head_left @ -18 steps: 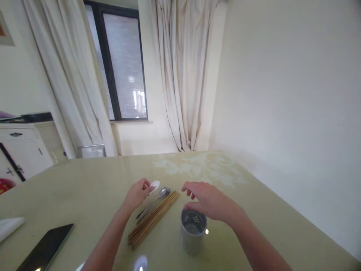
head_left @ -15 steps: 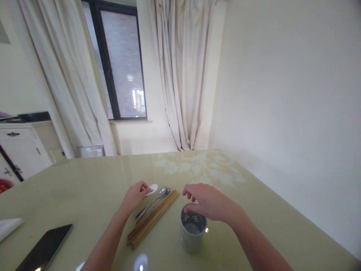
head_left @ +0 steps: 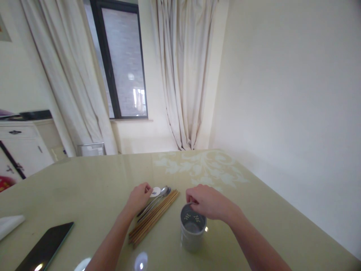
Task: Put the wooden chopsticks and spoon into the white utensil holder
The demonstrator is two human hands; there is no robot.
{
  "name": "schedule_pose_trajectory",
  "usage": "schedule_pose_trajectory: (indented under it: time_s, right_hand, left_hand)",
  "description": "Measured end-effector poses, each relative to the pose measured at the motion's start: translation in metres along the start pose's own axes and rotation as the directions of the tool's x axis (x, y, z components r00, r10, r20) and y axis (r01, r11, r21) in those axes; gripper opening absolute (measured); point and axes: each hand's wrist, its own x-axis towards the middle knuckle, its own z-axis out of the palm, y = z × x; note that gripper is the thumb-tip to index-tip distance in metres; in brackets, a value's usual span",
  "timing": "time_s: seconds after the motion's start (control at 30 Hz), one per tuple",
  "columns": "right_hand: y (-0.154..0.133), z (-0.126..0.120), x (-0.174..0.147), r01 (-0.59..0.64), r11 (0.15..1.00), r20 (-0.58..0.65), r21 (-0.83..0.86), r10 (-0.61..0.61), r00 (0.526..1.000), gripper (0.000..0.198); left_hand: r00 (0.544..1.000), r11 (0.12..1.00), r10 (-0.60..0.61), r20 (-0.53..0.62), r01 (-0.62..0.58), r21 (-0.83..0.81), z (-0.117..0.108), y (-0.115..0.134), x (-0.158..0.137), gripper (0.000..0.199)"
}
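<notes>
Right hand now lowered, fingers pinching grey perforated cylindrical holder rim; left hand fingers grasping white ceramic spoon.

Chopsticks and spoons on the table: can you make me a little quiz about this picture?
1. True or false: the right hand rests on the holder rim.
2. What is the left hand pinching? A) phone B) white spoon C) chopsticks
3. Fill in: the chopsticks lie between the metal spoons and the ____.

Key: 1 true; 2 B, the white spoon; 3 holder.
</notes>
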Motion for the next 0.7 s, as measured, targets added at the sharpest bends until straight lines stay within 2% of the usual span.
schedule_pose_trajectory:
  time_s: [0.13,0.3,0.53,0.7]
  right_hand:
    - [0.0,0.011,0.011,-0.034,0.995,-0.066,0.089,0.04,0.997,0.012]
    - [-0.009,0.028,0.026,-0.067,0.964,-0.124,0.258,0.101,0.987,0.016]
    - [-0.018,0.05,0.041,-0.103,0.805,-0.064,0.584,0.172,0.983,0.015]
    - [-0.017,0.056,0.045,-0.083,0.702,-0.045,0.707,0.161,0.986,0.011]
  left_hand:
    - [1.0,0.998,0.014,-0.021,-0.013,0.054,0.005,0.005,-0.001,0.021]
    - [0.999,0.996,0.03,-0.027,-0.028,0.083,0.009,0.007,-0.001,0.021]
    - [0.996,0.998,0.059,-0.063,-0.058,0.028,0.0,0.007,-0.002,0.023]
    - [0.983,0.986,0.127,-0.133,-0.14,-0.091,-0.021,0.026,-0.004,0.023]
